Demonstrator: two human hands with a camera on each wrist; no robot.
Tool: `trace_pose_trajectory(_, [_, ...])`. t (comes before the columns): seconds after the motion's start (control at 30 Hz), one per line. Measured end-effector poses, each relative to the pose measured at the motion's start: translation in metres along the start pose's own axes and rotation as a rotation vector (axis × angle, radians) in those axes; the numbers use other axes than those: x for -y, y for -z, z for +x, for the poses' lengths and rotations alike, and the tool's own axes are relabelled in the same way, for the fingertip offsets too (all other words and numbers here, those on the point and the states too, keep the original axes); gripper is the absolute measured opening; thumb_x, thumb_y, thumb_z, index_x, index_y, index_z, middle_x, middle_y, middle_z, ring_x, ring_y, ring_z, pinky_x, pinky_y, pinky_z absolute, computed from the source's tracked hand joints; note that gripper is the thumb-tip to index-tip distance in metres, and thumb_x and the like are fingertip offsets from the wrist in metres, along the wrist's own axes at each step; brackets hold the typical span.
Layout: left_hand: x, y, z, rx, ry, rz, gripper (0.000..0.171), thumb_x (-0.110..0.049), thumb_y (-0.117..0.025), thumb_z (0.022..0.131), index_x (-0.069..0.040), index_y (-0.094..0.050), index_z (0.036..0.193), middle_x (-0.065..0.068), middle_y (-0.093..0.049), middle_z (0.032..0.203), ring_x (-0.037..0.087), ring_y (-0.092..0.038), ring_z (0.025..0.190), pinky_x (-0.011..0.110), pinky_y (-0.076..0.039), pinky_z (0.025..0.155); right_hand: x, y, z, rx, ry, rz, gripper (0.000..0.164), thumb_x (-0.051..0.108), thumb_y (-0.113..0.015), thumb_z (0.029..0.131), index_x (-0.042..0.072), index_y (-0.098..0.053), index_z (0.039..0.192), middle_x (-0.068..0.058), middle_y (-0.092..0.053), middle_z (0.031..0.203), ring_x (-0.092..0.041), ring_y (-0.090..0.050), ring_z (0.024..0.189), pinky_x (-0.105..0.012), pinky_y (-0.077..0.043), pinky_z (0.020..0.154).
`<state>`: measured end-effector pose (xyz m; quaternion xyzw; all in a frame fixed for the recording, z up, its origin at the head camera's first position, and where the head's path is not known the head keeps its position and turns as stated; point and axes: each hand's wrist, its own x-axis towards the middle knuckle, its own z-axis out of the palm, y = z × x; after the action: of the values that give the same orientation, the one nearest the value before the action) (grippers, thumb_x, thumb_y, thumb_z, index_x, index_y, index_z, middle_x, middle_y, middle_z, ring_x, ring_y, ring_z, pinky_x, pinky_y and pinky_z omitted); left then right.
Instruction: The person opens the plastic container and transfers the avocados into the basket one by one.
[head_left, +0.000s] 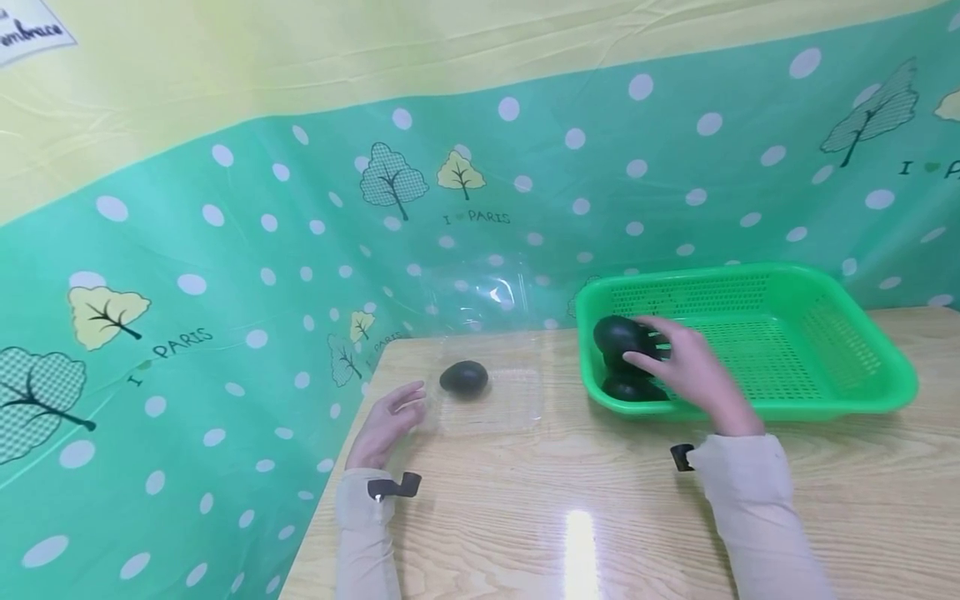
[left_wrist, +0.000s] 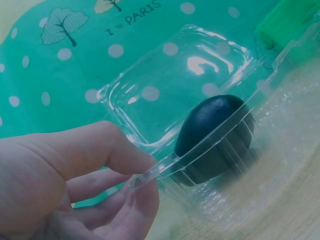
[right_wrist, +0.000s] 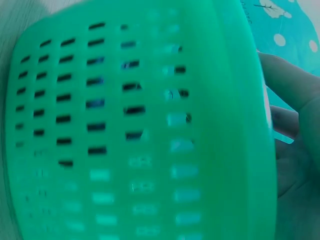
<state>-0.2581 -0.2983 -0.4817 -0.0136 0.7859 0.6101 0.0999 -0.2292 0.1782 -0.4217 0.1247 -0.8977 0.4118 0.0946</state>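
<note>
A clear plastic clamshell container [head_left: 517, 400] stands on the table with its lid [left_wrist: 150, 112] raised against the backdrop. One dark avocado [left_wrist: 212, 135] lies inside, toward the left. My left hand [head_left: 388, 427] pinches the container's left rim between thumb and fingers, as the left wrist view shows. Over the left end of a green basket [head_left: 832, 408], my right hand [head_left: 690, 367] grips another dark avocado [head_left: 618, 335] with thumb and fingers round its side. Beneath it in the basket lies a further avocado [head_left: 630, 388]. The basket wall hides most of this grip in the right wrist view.
The basket sits right of the container on a light wooden table [head_left: 525, 500], with a gap between them. Behind both hangs a green, dotted plastic sheet [head_left: 300, 275], which also runs down the table's left side.
</note>
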Motion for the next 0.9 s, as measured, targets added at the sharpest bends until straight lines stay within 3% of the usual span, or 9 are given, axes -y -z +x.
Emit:
trace_pose_trajectory(0.27, [-0.001,0.0,-0.001,0.015,0.003,0.011,0.057,-0.008,-0.063,0.093,-0.011,-0.046,0.147,0.017,-0.046,0.149,0.035,-0.047,0.135,0.052,-0.032,0.114,-0.011,0.01,-0.009,-0.005,0.001,-0.03,0.059,0.027,-0.07,0.093,-0.002,-0.05,0.14,-0.03,-0.053,0.138,-0.05,-0.063,0.107,-0.059,-0.054,0.085])
trace_pose_trajectory(0.6, [-0.026,-0.004,-0.017,0.053,0.009,0.017,0.058,-0.005,-0.06,0.094,-0.002,-0.04,0.149,0.024,-0.041,0.151,0.04,-0.043,0.137,0.052,-0.031,0.114,-0.019,0.021,-0.015,0.04,-0.019,-0.083,0.061,0.032,-0.07,0.093,-0.002,-0.05,0.139,-0.029,-0.055,0.136,-0.048,-0.061,0.109,-0.058,-0.054,0.084])
trace_pose_trajectory(0.9, [-0.001,-0.001,-0.002,0.026,-0.015,0.008,0.057,-0.007,-0.062,0.094,-0.008,-0.044,0.148,0.02,-0.044,0.15,0.037,-0.045,0.136,0.053,-0.03,0.115,-0.024,0.029,-0.019,0.105,-0.041,-0.13,0.065,0.035,-0.07,0.092,-0.006,-0.05,0.138,-0.031,-0.058,0.129,-0.048,-0.062,0.107,-0.057,-0.054,0.084])
